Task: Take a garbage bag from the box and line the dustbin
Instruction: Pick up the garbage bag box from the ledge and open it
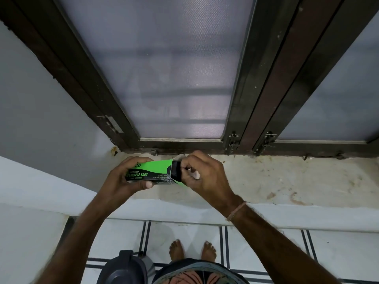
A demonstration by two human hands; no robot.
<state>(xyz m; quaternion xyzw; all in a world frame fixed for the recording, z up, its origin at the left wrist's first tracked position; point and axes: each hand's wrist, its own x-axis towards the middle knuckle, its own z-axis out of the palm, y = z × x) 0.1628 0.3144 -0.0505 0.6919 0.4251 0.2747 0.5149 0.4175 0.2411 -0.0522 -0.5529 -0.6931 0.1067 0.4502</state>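
Dustbin (123, 269) seen nearest camera, on floor below left grip. Left hand (121, 177) wrapped around green box (151, 173), held above sill. Box long axis level, open end pointed at right grip. Right hand (205, 173) pinched on black bag roll (176, 171) at box mouth. Film judged light, limp, slippery; best taken by loose edge.
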